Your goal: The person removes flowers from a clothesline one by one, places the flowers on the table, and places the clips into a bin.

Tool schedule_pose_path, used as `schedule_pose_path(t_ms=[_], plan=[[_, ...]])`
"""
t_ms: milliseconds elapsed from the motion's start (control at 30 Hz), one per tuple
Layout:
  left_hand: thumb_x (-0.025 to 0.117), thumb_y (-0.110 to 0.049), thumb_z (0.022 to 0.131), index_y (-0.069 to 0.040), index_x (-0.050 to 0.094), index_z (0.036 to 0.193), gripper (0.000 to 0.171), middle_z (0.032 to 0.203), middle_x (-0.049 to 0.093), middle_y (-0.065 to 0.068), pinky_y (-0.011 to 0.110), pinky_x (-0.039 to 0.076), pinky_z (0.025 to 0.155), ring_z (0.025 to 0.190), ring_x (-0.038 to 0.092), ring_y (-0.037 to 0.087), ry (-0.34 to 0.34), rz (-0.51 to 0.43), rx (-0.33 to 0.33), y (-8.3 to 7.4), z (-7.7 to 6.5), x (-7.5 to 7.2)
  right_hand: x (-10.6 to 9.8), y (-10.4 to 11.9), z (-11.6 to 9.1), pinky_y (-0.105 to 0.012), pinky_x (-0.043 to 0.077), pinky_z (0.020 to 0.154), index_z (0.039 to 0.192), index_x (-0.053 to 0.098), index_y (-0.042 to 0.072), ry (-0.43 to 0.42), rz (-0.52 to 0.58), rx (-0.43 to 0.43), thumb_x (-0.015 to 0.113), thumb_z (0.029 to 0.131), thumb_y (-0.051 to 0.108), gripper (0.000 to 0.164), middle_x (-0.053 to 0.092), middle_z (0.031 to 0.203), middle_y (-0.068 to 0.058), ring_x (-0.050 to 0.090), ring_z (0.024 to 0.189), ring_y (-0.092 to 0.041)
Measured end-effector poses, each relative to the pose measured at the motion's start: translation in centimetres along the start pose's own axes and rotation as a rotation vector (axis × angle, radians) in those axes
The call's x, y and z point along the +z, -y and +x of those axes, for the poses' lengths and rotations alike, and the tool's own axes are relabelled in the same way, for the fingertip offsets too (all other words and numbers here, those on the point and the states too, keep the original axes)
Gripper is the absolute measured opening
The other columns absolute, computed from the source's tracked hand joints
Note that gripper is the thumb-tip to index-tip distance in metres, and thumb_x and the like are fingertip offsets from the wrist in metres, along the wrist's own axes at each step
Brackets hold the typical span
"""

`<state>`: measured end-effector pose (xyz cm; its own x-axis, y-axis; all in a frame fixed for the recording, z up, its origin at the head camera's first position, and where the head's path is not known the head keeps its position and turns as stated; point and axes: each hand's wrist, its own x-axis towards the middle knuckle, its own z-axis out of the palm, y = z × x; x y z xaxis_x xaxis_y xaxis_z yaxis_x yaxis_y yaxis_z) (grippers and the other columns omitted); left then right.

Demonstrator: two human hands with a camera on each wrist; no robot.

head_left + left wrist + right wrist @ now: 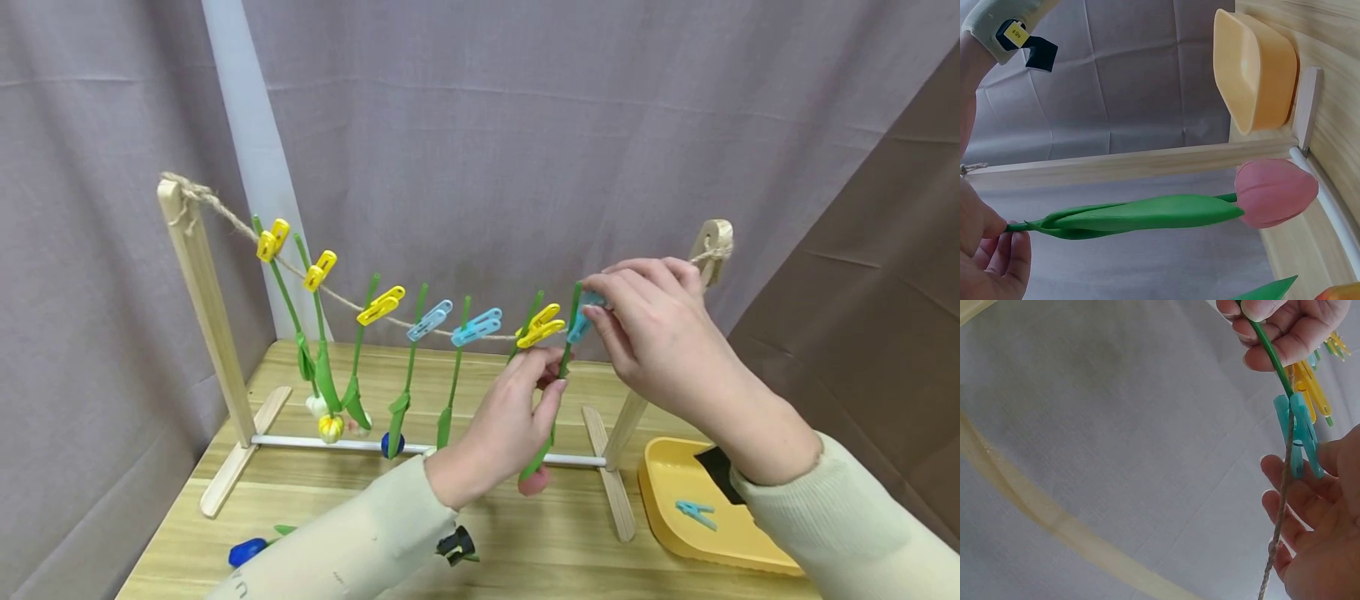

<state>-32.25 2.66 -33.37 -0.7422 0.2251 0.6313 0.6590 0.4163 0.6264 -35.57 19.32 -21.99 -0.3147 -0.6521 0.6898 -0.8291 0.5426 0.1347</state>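
A draped grey-mauve fabric curtain stood behind a pale wood-grain tabletop. On the tabletop was a light wooden frame with two upright posts on flat feet, joined low down by a white rod. A rough brown twine line sagged between the posts. Near the frame's right foot sat a shallow yellow plastic tray with rounded corners.

The person's right hand was raised at the right part of the line, thumb and fingertips pinching the handle end of a light-blue plastic clip. The left hand, just lower, had its thumb and fingers closed on the thin green stem of a pink artificial tulip. That tulip hung bloom-down, its upper stem beside the twine at the clip's mouth; whether the clip already gripped it could not be told.

Six other artificial tulips hung upside down along the line to the left. A blue tulip lay on the tabletop, partly hidden by the left sleeve.

Smallest were the clips holding the six: from the left, three yellow plastic clips, two light-blue ones and another yellow one. One loose light-blue clip lay in the tray.
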Motion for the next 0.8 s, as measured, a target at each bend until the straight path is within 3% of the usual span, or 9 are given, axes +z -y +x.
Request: schedule_pose_path(t_ms=[233,533,800], plan=[[0.057,-0.005,0.097,-0.002,0.055,0.119,0.022,0.103,0.057,0.005,0.017,0.048,0.084,0.094,0.058,0.013,0.011,-0.003,-0.004,-0.3,-0.3,-0.1,-0.4,0.5,-0.1,-0.055,0.032,0.087,0.099,0.061,-0.001,-0.030,0.023,-0.064,0.043,0.104,0.032,0.038,0.065,0.091,-0.012,0.056,0.096,-0.032],[0.056,-0.005,0.097,-0.001,0.055,0.118,0.022,0.105,0.056,0.005,0.015,0.048,0.082,0.095,0.058,0.012,0.023,-0.033,-0.025,-0.5,-0.5,-0.2,-0.7,1.3,0.1,-0.052,0.034,0.083,0.094,0.058,-0.001,-0.097,0.035,-0.110,0.045,0.103,0.027,0.033,0.061,0.091,-0.011,0.057,0.089,-0.032],[0.057,-0.004,0.096,0.000,0.056,0.118,0.022,0.104,0.058,0.006,0.018,0.050,0.080,0.093,0.058,0.012,0.030,-0.021,-0.005,-0.4,-1.0,-0.3,-1.3,1.6,0.1,-0.051,0.035,0.082,0.094,0.057,-0.001,-0.138,0.004,-0.109,0.047,0.103,0.024,0.029,0.062,0.091,-0.013,0.057,0.086,-0.033]])
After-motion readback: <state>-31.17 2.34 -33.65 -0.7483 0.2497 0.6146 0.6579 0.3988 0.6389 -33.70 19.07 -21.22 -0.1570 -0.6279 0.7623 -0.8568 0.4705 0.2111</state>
